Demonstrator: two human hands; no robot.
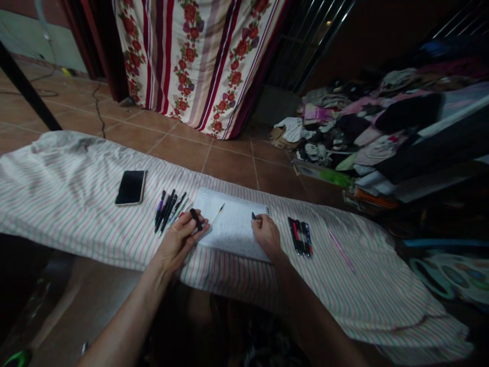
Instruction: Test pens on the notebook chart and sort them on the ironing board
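My left hand [180,240] is closed round a short black pen part [196,219], perhaps a cap, at the left edge of an open spiral notebook [233,224]. My right hand [265,233] rests on the notebook's right side, fingers pinched on a small dark piece [253,216] whose identity I cannot make out. A thin pen refill [218,214] lies on the page between my hands. Several dark pens [168,210] lie in a bunch left of the notebook. A second group of pens [300,236], black, red and blue, lies to its right.
A black phone [131,187] lies face up on the striped cloth [69,199] covering the low surface. A pink pen [341,250] lies further right. Beyond are a tiled floor, a floral curtain [198,61] and a pile of clothes [382,122].
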